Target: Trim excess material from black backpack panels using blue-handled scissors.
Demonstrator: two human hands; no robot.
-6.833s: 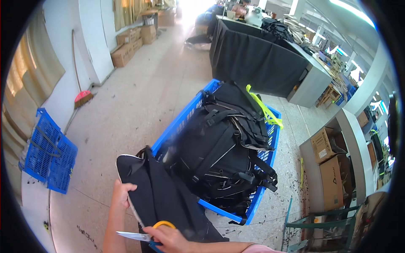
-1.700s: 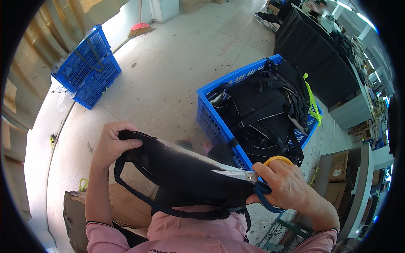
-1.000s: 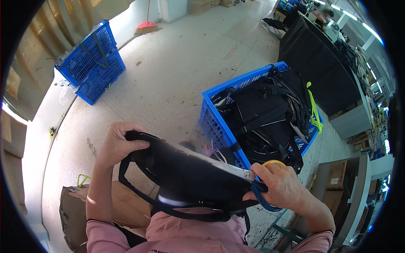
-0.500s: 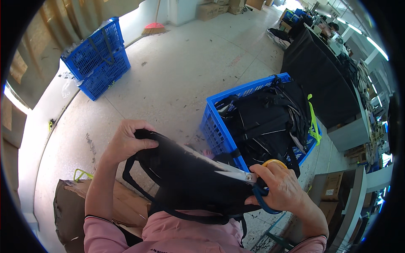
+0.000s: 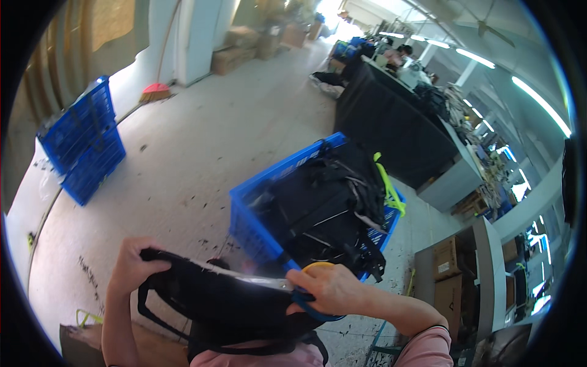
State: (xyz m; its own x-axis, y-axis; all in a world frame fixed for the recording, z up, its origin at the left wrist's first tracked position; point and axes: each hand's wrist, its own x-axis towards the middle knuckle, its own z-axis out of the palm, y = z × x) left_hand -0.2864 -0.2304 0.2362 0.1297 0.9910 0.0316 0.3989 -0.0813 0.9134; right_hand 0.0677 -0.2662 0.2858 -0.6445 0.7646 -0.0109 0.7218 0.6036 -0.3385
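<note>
Right hand grip: the right hand is closing around a pair of scissors with yellow and blue loop handles, the metal blades lying flat along the top edge of a black bag.
Left hand grip: the left hand is clenching the bag's left end, fingers curling over the rim.
Bag position: it is being held up between both hands, close to the person's chest, above a pink sleeve.
Bag make: soft matte black fabric, long and flattish, with thin strap loops hanging beneath.
Change since half a second ago: both grips are staying the same; the view is tilting up, so the bag is sitting lower in the picture and more of the room is showing.
Blue crate: rigid plastic lattice, just beyond the bag, heaped with black backpacks and one neon-yellow strap.
Stacked crates: same blue lattice, well apart at the left wall.
Floor: pale speckled concrete.
Table: draped in black cloth.
</note>
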